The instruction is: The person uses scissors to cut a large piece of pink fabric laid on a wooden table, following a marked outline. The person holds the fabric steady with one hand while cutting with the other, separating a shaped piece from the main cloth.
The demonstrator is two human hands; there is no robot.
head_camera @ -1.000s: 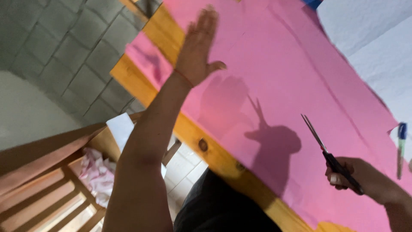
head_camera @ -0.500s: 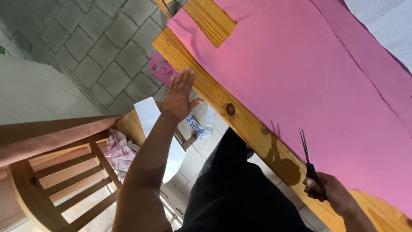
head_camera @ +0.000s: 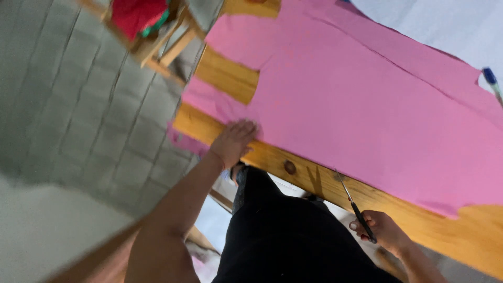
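A large pink paper sheet (head_camera: 367,105) lies across a wooden table (head_camera: 236,78). My left hand (head_camera: 233,142) rests at the table's near edge, fingers touching the lower corner of the pink sheet. My right hand (head_camera: 382,230) is below the table edge and grips black-handled scissors (head_camera: 353,204), blades closed and pointing up toward the table's edge. My black trousers (head_camera: 293,236) fill the lower middle.
A grey tiled floor (head_camera: 78,115) spreads to the left. A wooden chair with red cloth (head_camera: 139,15) stands at top left. A blue pen (head_camera: 491,79) lies on white paper at the right. A pink scrap (head_camera: 186,142) hangs below the table edge.
The view has swung. My left hand came off the middle of the pink sheet, dropped beside the table, and now touches the sheet's near corner. My right hand keeps hold of the scissors.
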